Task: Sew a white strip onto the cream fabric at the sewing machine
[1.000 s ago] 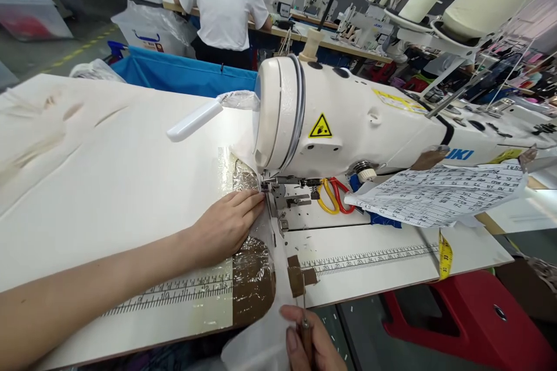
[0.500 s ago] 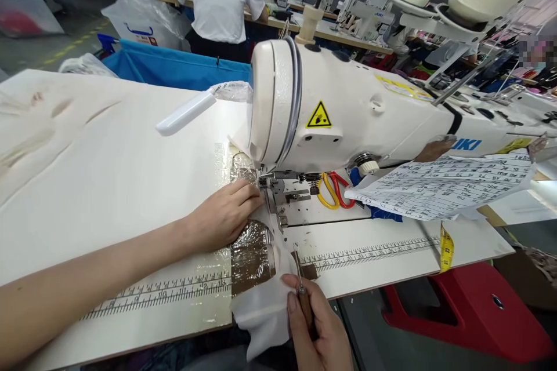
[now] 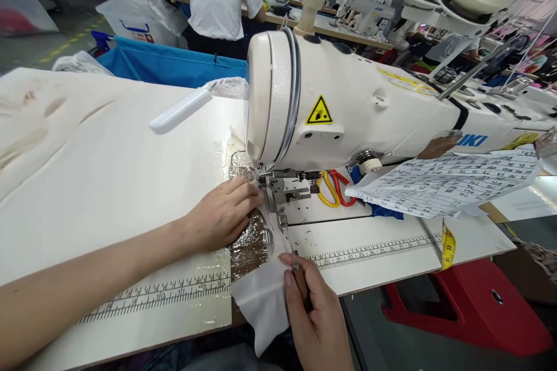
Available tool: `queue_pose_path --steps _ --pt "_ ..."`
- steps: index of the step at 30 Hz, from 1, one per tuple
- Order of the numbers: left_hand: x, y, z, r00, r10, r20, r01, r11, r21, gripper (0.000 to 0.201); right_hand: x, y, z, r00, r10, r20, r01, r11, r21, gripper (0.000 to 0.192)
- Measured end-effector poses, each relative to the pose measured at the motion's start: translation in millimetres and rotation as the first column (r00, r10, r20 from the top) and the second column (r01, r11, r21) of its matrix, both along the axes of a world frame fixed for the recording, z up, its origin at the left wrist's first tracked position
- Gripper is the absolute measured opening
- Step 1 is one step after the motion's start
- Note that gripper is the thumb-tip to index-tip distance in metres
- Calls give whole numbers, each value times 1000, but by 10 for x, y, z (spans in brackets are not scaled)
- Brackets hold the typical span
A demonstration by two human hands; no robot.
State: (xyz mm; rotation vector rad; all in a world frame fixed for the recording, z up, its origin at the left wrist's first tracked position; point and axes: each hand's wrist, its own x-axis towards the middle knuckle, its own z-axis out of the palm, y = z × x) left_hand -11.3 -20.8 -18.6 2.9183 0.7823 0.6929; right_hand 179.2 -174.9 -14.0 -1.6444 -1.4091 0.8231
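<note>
My left hand [image 3: 226, 214] lies flat on white fabric [image 3: 261, 301], its fingertips close to the presser foot [image 3: 272, 182] of a white sewing machine [image 3: 348, 110]. My right hand [image 3: 315, 319] grips a thin metal awl with a wooden handle [image 3: 292, 255] at the table's front edge. The awl's tip points up toward the needle plate [image 3: 296, 208]. The fabric hangs over the front edge, across shiny tape [image 3: 248, 246] on the table [image 3: 108, 185].
Scissors with yellow and red handles [image 3: 333, 188] lie behind the needle area. A printed paper sheet [image 3: 444, 182] and a yellow measuring tape [image 3: 447, 246] sit to the right. A red stool [image 3: 470, 307] stands below. A person in a white shirt [image 3: 215, 0] works at the back, near a blue bin [image 3: 169, 66].
My right hand has come up from below the table edge with the awl, toward the needle plate. The fabric has been drawn forward over the tape. My left hand stays in place.
</note>
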Motion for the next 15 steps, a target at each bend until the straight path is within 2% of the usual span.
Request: queue_pose_path --steps 3,8,11,15 --pt "5 -1 14 998 -61 -8 61 998 26 30 1 26 -13 1000 -2 9 3 1000 -13 29" --pt "20 2 -23 995 44 -86 -34 993 115 35 -9 137 -37 998 39 51 -41 998 37 29" --pt "15 -3 -32 990 94 -101 -81 989 124 36 -14 211 -47 995 67 74 -72 995 68 30" --pt "8 -16 -6 995 80 -63 -74 993 91 35 -22 270 -17 993 91 78 -98 991 88 27"
